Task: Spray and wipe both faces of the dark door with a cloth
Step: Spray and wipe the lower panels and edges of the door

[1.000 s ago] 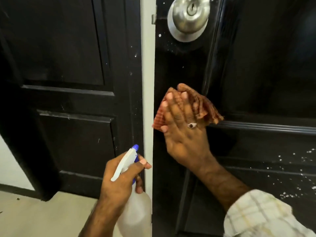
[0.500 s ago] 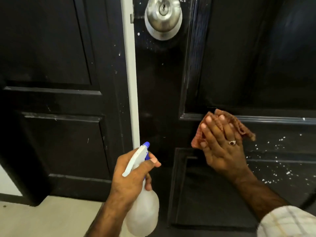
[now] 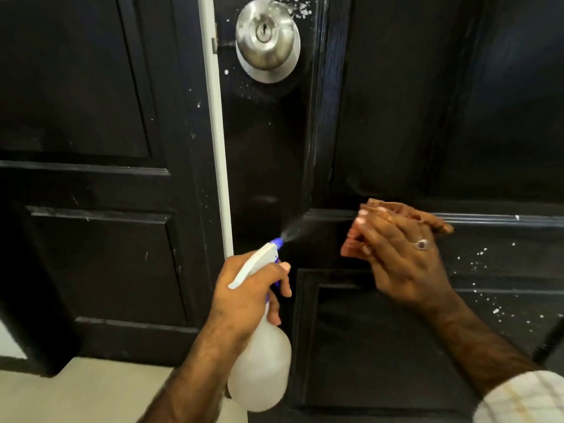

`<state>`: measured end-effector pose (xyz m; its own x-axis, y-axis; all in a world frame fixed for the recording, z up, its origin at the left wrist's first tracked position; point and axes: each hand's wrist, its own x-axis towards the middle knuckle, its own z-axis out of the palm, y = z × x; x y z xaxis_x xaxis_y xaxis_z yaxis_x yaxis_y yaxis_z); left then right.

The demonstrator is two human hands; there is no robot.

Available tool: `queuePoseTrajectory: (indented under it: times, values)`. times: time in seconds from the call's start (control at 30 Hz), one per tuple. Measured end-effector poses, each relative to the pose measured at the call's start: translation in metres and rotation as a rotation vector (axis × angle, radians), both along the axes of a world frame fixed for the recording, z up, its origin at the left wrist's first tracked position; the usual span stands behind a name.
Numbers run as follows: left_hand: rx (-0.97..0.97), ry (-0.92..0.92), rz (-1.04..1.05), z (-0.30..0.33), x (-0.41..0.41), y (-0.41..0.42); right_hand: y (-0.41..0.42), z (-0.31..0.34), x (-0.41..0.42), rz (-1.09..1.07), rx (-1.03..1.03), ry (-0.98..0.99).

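Observation:
The dark panelled door [image 3: 427, 117] fills the right of the view, with white droplets speckled at its lower right. My left hand [image 3: 247, 294] grips a translucent white spray bottle [image 3: 261, 364] with a blue nozzle, and a fine mist leaves the nozzle toward the door. My right hand [image 3: 403, 257], wearing a ring, presses a reddish-brown checked cloth [image 3: 351, 242] flat against the door's middle rail, fingers straight. Most of the cloth is hidden under the hand.
A silver round door knob [image 3: 267, 41] with a keyhole sits at the top centre. A white strip [image 3: 215, 132] runs down the door's edge. Another dark panelled surface [image 3: 91, 178] stands at the left. Pale floor [image 3: 76, 395] shows at the lower left.
My right hand slid the cloth from the door's left stile down and right onto the middle rail. My left hand raised the bottle a little, and mist now comes from its nozzle.

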<state>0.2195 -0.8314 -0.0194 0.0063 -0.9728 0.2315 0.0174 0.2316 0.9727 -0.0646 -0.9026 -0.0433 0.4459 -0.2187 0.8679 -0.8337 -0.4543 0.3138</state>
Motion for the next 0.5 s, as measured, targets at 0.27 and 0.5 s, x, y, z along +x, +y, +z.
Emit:
queuePoseTrajectory:
  times: [0.27,0.5]
  values:
    - [-0.03,0.045,0.032,0.005,-0.011,-0.014,-0.027,0.052,0.056,0.012,-0.036,-0.145]
    - [-0.045,0.046,0.125,0.006,-0.002,-0.008,-0.034,0.019,0.091,0.047,-0.023,-0.117]
